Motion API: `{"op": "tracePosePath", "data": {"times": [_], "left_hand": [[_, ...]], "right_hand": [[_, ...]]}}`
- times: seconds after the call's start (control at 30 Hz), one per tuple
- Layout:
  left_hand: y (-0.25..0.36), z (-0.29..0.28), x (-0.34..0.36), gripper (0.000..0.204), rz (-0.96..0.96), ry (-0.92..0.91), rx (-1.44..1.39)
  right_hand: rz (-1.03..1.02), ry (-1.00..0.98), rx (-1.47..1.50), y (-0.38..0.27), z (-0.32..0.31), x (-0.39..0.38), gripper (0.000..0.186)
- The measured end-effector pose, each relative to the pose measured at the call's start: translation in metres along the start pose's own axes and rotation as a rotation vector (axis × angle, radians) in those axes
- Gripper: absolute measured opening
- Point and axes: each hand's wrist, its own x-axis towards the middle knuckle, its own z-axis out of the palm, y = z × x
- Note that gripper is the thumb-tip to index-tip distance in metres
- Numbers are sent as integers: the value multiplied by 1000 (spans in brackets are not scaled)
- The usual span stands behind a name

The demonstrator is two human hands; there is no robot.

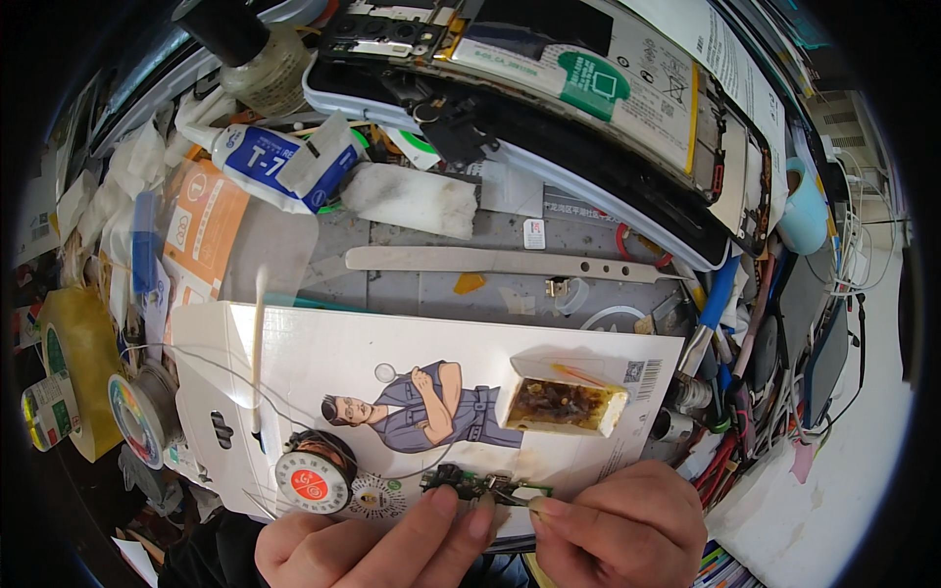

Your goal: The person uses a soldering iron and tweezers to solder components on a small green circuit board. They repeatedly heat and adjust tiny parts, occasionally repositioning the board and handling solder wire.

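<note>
A small green circuit board (461,482) lies along the lower edge of a white cardboard sheet (588,461) printed with a cartoon figure. My left hand (377,549) has its curled fingertips on the board's left and middle. My right hand (613,534) pinches at the board's right end, by a small metal piece whose exact form I cannot make out. Beside my left hand stands a spool (314,480) with fine wire. A small box of brown rosin (559,402) sits above my right hand. A cotton swab (260,343) lies at the sheet's left.
Long tweezers (441,258) lie across the grey mat above the sheet. Two opened phones (578,59) fill the back, beside a bottle (255,69) and a glue tube (274,162). Tape rolls (83,343) and a solder spool (147,421) crowd the left; tools and cables (755,363) the right.
</note>
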Motion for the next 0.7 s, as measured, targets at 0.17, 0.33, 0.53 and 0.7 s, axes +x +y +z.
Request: {"op": "tracePosePath", "data": {"times": [0.17, 0.33, 0.53, 0.7], "left_hand": [[-1, 0, 0, 39, 20, -2, -7], [-2, 1, 0, 39, 30, 3, -22], [-1, -1, 0, 39, 13, -12, -32], [1, -1, 1, 38, -20, 0, -26]], "right_hand": [[-28, 38, 23, 5, 5, -4, 33], [-41, 38, 25, 8, 3, -5, 33], [-133, 55, -42, 9, 2, -7, 32], [-169, 72, -35, 9, 5, -7, 31]]}}
